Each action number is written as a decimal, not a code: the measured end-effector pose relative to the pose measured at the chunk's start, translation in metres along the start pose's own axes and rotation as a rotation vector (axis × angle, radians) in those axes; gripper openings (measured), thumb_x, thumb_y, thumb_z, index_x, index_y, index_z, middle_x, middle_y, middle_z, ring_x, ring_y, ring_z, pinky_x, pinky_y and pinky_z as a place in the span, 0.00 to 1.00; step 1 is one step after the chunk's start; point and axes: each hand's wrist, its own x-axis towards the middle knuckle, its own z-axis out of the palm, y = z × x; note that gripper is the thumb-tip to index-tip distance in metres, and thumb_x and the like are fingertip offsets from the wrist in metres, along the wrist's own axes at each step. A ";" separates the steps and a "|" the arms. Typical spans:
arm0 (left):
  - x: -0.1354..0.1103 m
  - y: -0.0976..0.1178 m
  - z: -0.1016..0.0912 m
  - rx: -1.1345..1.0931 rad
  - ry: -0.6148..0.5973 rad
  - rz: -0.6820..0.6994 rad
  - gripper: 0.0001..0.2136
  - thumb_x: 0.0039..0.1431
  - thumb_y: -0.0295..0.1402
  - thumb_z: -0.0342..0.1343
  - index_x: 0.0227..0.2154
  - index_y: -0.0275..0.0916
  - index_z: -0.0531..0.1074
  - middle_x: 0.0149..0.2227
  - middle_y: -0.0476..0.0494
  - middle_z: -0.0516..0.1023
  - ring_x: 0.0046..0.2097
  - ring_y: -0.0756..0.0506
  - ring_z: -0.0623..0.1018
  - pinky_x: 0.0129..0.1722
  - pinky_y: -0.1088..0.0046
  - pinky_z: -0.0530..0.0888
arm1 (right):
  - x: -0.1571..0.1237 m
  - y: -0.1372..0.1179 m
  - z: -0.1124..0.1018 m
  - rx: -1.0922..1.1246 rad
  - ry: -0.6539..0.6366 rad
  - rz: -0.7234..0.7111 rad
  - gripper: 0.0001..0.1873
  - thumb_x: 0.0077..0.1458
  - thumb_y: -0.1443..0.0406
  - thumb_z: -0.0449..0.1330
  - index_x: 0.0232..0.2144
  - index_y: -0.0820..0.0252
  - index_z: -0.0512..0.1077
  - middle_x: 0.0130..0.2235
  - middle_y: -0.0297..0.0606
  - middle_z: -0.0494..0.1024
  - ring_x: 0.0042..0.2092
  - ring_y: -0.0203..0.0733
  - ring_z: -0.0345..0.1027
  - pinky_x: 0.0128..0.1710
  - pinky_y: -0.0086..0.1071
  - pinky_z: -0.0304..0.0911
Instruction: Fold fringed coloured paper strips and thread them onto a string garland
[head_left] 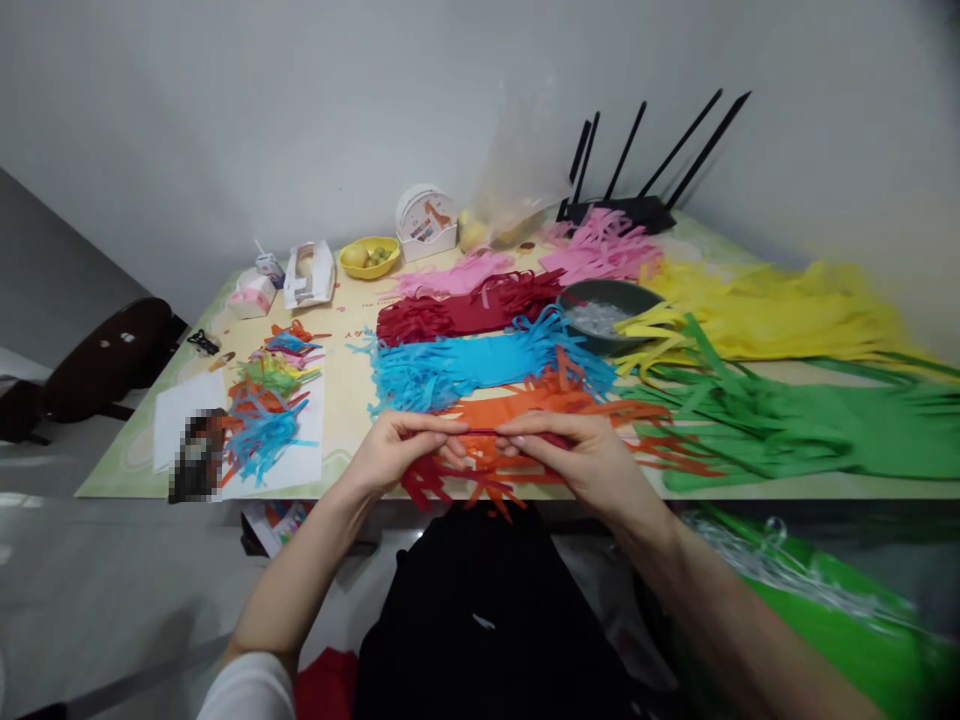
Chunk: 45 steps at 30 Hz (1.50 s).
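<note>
Between my two hands a dark red fringed strip (482, 433) is stretched level near the table's front edge. My left hand (420, 440) pinches its left end, with red fringe hanging below. My right hand (559, 445) pinches the other end, and part of the strip lies hidden inside the palm. Just behind and below my fingers spreads an orange fringed stack (499, 408). Farther back lie a blue fringed stack (480, 362) and a dark red fringed stack (480, 308).
Green fringe (817, 425) and yellow fringe (772, 310) cover the right side. A grey bowl (611, 295) holds clear bits. Small multicoloured tassels (270, 430) lie on white paper at left. A yellow dish (370, 257) and a black router (622, 213) stand by the wall.
</note>
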 end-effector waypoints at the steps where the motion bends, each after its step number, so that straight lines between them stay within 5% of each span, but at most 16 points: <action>1: 0.001 -0.002 -0.001 0.007 0.005 0.013 0.12 0.51 0.37 0.64 0.35 0.34 0.82 0.31 0.39 0.83 0.31 0.45 0.82 0.38 0.70 0.77 | 0.001 0.001 -0.001 0.008 -0.015 -0.008 0.10 0.50 0.59 0.66 0.33 0.57 0.82 0.32 0.39 0.83 0.33 0.43 0.78 0.38 0.34 0.74; 8: -0.001 0.001 -0.004 0.218 -0.040 0.146 0.10 0.58 0.34 0.57 0.33 0.36 0.82 0.30 0.40 0.82 0.34 0.45 0.81 0.39 0.70 0.76 | 0.000 -0.003 -0.004 -0.229 -0.031 -0.212 0.09 0.54 0.68 0.60 0.32 0.55 0.81 0.34 0.38 0.83 0.38 0.43 0.78 0.40 0.34 0.73; 14: -0.007 0.029 -0.002 0.710 -0.072 0.298 0.08 0.60 0.31 0.55 0.39 0.39 0.78 0.51 0.39 0.79 0.56 0.39 0.75 0.59 0.61 0.65 | -0.009 -0.015 -0.007 -0.554 -0.118 -0.523 0.14 0.56 0.71 0.56 0.38 0.53 0.80 0.38 0.38 0.83 0.41 0.41 0.77 0.42 0.32 0.73; 19: 0.003 0.023 0.006 0.935 -0.198 0.458 0.08 0.64 0.31 0.53 0.38 0.40 0.78 0.37 0.46 0.84 0.40 0.47 0.81 0.59 0.64 0.65 | -0.016 -0.012 -0.009 -0.646 -0.160 -0.639 0.13 0.59 0.71 0.56 0.41 0.55 0.78 0.41 0.40 0.82 0.43 0.40 0.76 0.46 0.33 0.71; 21: 0.006 0.014 0.007 1.067 -0.161 0.587 0.09 0.65 0.29 0.51 0.36 0.39 0.77 0.34 0.46 0.84 0.37 0.48 0.81 0.58 0.63 0.67 | -0.018 -0.013 -0.011 -0.637 -0.194 -0.570 0.14 0.59 0.70 0.57 0.46 0.55 0.76 0.45 0.40 0.81 0.45 0.40 0.75 0.48 0.33 0.70; 24: 0.006 0.002 0.006 1.311 -0.035 0.900 0.08 0.64 0.26 0.51 0.40 0.38 0.75 0.35 0.46 0.83 0.39 0.48 0.81 0.61 0.57 0.63 | -0.015 -0.017 -0.016 -0.524 -0.241 -0.255 0.22 0.58 0.63 0.60 0.55 0.57 0.69 0.51 0.42 0.78 0.51 0.43 0.73 0.50 0.35 0.69; 29: 0.004 -0.005 0.009 1.395 0.051 1.251 0.09 0.64 0.26 0.52 0.45 0.38 0.73 0.41 0.45 0.84 0.46 0.47 0.80 0.62 0.57 0.60 | -0.002 -0.015 -0.007 -0.057 -0.438 0.160 0.16 0.59 0.55 0.58 0.32 0.62 0.76 0.34 0.41 0.83 0.34 0.40 0.76 0.37 0.31 0.70; 33: 0.007 -0.011 0.012 1.323 0.171 1.211 0.11 0.62 0.25 0.55 0.46 0.41 0.73 0.41 0.47 0.84 0.48 0.46 0.80 0.63 0.56 0.58 | -0.004 -0.005 0.014 0.262 -0.298 0.222 0.15 0.54 0.55 0.64 0.28 0.62 0.73 0.25 0.36 0.80 0.26 0.34 0.72 0.30 0.28 0.67; 38: 0.006 -0.015 0.031 0.945 0.371 0.988 0.08 0.60 0.24 0.57 0.39 0.41 0.76 0.36 0.47 0.84 0.42 0.47 0.81 0.59 0.55 0.64 | -0.009 -0.005 0.030 0.382 -0.156 0.087 0.12 0.54 0.57 0.65 0.33 0.61 0.74 0.26 0.36 0.80 0.27 0.36 0.74 0.30 0.29 0.68; 45: -0.004 -0.012 0.054 0.459 0.317 0.641 0.14 0.64 0.27 0.52 0.49 0.45 0.76 0.51 0.43 0.79 0.54 0.43 0.77 0.61 0.56 0.66 | 0.002 -0.022 0.026 0.118 -0.074 -0.198 0.04 0.61 0.64 0.58 0.37 0.59 0.72 0.31 0.35 0.80 0.33 0.35 0.76 0.34 0.27 0.70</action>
